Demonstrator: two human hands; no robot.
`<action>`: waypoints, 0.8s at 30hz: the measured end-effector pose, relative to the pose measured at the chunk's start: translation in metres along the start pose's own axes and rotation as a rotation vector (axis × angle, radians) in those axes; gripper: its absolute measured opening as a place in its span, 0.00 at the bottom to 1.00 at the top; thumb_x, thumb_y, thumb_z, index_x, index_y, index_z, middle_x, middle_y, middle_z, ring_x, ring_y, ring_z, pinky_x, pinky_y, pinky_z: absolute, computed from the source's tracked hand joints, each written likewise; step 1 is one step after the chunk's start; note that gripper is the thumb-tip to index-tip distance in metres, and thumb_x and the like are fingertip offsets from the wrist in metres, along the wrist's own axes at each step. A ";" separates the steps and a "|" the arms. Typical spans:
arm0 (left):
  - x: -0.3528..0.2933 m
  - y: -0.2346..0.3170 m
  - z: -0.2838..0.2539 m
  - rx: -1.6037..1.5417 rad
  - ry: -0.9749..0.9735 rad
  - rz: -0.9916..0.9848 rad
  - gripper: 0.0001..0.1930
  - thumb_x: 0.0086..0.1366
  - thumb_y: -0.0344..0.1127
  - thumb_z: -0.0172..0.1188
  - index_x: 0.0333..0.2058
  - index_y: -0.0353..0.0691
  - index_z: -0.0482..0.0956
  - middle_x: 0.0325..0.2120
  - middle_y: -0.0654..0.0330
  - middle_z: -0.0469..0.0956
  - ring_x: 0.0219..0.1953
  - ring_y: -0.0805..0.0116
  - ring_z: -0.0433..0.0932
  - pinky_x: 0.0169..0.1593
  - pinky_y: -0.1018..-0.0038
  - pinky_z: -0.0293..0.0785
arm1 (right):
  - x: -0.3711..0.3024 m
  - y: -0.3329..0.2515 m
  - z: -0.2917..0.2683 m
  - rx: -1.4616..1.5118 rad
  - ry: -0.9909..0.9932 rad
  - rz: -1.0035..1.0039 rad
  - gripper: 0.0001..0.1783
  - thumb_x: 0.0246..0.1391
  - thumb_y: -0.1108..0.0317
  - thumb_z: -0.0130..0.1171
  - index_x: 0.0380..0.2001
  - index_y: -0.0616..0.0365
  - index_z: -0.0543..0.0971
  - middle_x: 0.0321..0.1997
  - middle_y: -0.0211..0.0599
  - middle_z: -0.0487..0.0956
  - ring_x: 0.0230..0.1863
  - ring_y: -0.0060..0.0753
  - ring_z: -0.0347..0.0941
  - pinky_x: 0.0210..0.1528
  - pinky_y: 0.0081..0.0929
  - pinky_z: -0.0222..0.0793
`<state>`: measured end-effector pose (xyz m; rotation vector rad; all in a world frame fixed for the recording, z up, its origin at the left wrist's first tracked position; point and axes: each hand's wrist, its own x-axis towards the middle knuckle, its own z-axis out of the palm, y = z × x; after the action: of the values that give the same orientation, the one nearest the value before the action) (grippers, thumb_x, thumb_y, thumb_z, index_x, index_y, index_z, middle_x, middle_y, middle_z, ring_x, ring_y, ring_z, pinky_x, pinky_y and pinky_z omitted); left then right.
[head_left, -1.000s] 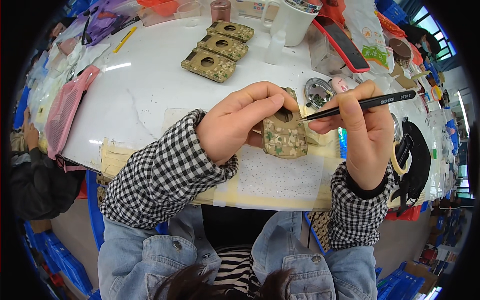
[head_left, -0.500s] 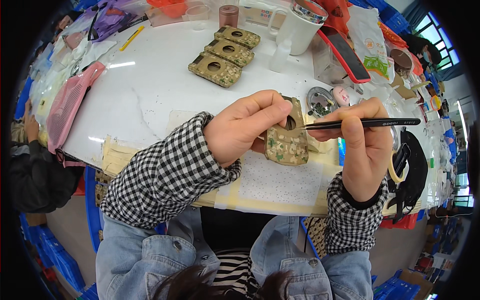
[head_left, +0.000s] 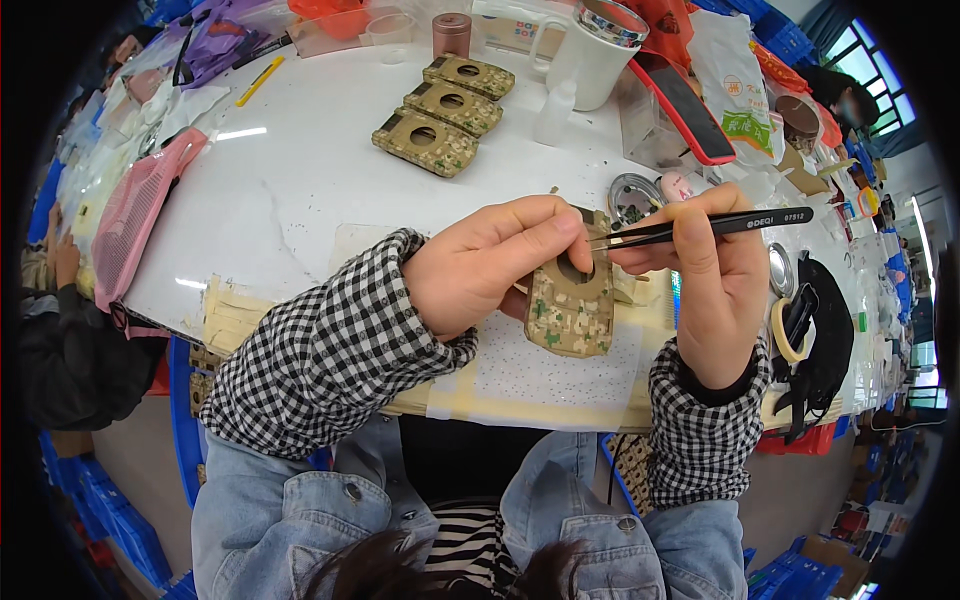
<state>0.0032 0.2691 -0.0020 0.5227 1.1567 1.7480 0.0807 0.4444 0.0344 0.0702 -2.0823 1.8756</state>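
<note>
From head height, one wide fisheye view looks down and forward over the counter [head_left: 300,150], fairly close to the left hand [head_left: 485,262] and right hand [head_left: 715,275], bending edges near its rim.

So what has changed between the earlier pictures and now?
The camouflage shell moved slightly nearer; the tips of the tweezers went from right of its hole to just beyond it. Left hand still holds the shell, right hand the tweezers; three other shells stayed put.

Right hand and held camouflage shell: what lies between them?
The black tweezers held in the right hand, tips over the camouflage shell, in the head view.
</note>
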 end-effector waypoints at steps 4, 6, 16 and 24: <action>0.002 -0.005 -0.002 0.009 -0.010 0.005 0.16 0.71 0.45 0.39 0.34 0.40 0.69 0.30 0.66 0.70 0.33 0.80 0.68 0.38 0.82 0.68 | 0.000 0.001 0.001 0.055 -0.001 0.037 0.11 0.61 0.66 0.50 0.35 0.63 0.66 0.28 0.41 0.77 0.28 0.31 0.79 0.30 0.20 0.75; 0.003 -0.006 -0.002 0.006 0.004 0.016 0.15 0.70 0.44 0.40 0.34 0.40 0.69 0.30 0.66 0.70 0.32 0.80 0.69 0.38 0.81 0.68 | 0.000 0.000 0.000 0.064 -0.006 0.055 0.10 0.61 0.66 0.50 0.35 0.63 0.66 0.28 0.41 0.77 0.28 0.31 0.79 0.30 0.20 0.76; 0.000 0.001 -0.005 -0.120 -0.045 -0.019 0.12 0.64 0.40 0.46 0.42 0.39 0.66 0.38 0.60 0.73 0.40 0.73 0.74 0.43 0.75 0.73 | -0.010 -0.004 0.000 0.038 -0.118 -0.032 0.09 0.59 0.69 0.51 0.35 0.66 0.67 0.32 0.40 0.76 0.34 0.27 0.77 0.37 0.21 0.75; -0.001 0.003 -0.005 -0.117 -0.032 -0.051 0.14 0.58 0.36 0.50 0.44 0.41 0.68 0.40 0.61 0.71 0.41 0.71 0.74 0.43 0.69 0.75 | -0.011 -0.006 -0.003 -0.050 -0.195 -0.086 0.09 0.58 0.70 0.53 0.34 0.67 0.69 0.32 0.39 0.76 0.34 0.25 0.76 0.38 0.20 0.74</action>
<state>-0.0018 0.2657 -0.0014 0.4447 1.0296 1.7453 0.0930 0.4441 0.0372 0.3375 -2.2130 1.8292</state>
